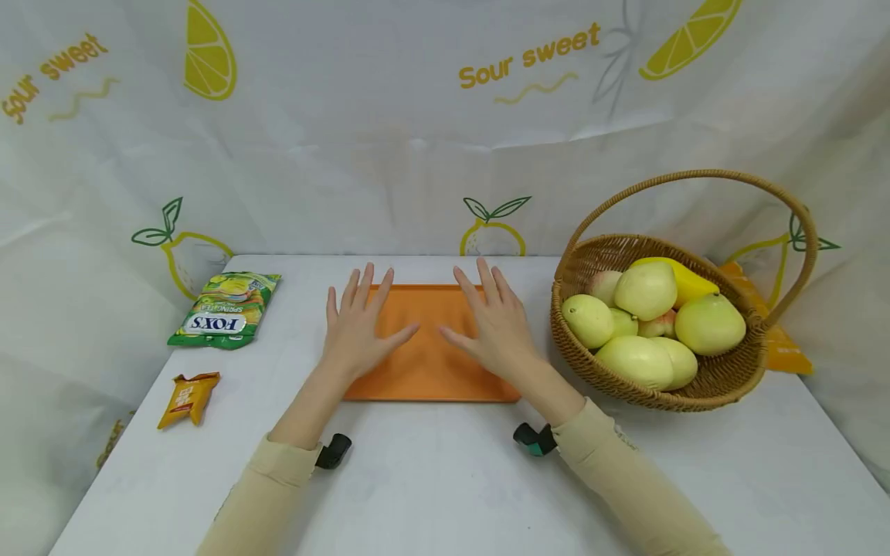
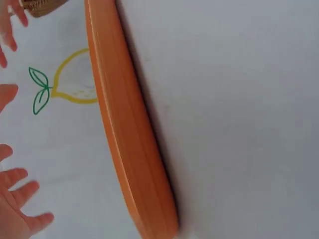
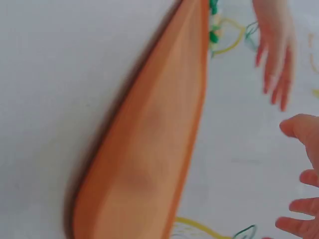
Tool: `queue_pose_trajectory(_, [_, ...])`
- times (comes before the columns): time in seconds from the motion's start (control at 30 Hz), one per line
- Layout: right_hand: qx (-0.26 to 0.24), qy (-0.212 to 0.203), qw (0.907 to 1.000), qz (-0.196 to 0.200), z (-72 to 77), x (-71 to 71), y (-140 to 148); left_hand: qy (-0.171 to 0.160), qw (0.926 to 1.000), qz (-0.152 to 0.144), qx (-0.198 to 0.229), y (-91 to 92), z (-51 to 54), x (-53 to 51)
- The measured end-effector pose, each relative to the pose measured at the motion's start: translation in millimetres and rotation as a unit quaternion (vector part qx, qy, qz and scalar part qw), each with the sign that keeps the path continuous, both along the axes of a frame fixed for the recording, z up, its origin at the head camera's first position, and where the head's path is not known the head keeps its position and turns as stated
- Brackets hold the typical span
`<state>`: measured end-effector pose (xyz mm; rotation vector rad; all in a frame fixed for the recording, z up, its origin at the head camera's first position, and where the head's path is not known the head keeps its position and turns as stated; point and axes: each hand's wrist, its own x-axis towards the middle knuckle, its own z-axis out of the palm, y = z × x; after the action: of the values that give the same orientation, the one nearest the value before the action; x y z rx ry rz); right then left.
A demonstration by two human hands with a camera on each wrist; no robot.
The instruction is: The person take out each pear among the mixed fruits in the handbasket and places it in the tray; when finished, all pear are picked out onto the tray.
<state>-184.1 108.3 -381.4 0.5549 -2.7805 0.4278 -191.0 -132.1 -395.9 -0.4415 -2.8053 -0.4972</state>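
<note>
Head view shows the tray [image 1: 431, 363] lying flat on the worktop [image 1: 431, 486], below the left hand [image 1: 356, 332] and the right hand [image 1: 499, 328], which are both spread wide and grasp nothing. It looks like stiff plastic, so it is probably light and not easily broken, though its smooth surface may slip a little. The best hold seems to be at the two short ends, one hand under each rim.

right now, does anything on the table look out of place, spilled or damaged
Nothing looks spilled or damaged, and the orange tray lies straight. Slightly odd: an orange packet sits partly hidden behind the basket, and the green FOX'S bag has its lettering upside down in the head view.
</note>
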Motion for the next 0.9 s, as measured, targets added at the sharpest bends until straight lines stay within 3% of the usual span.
queue_pose_trajectory(0.13, [-0.064, 0.041, 0.9946, 0.070, 23.9, 23.8, 14, 0.049, 0.9935, -0.062, 0.082, -7.3, 0.0, 13.5])
queue_pose_trajectory(0.27, [-0.113, 0.083, 0.9847, 0.103, 44.3, 40.8, 36, 0.084, 0.9768, -0.113, 0.161, -18.5, -4.0, 23.8])
queue_pose_trajectory(0.37, [-0.136, 0.105, 0.9791, 0.109, 57.1, 46.5, 57, 0.093, 0.9646, -0.146, 0.200, -27.6, -8.6, 27.9])
queue_pose_trajectory(0.47, [-0.138, 0.101, 0.9799, 0.103, 65.2, 47.0, 78, 0.074, 0.9595, -0.162, 0.218, -35.0, -12.5, 29.7])
queue_pose_trajectory(0.57, [-0.131, 0.061, 0.9853, 0.091, 71.7, 45.8, 100, 0.013, 0.9600, -0.161, 0.229, -42.4, -14.5, 30.9])
queue_pose_trajectory(0.7, [-0.097, -0.004, 0.9921, 0.079, 80.4, 42.9, 125, -0.123, 0.9604, -0.127, 0.215, -51.2, -14.5, 31.5])
queue_pose_trajectory(0.8, [-0.057, -0.042, 0.9942, 0.081, 86.7, 39.6, 139, -0.217, 0.9512, -0.100, 0.195, -56.7, -15.3, 30.1])
queue_pose_trajectory(0.9, [-0.026, -0.081, 0.9924, 0.089, 92.1, 36.0, 148, -0.270, 0.9411, -0.089, 0.184, -61.8, -19.6, 27.0])
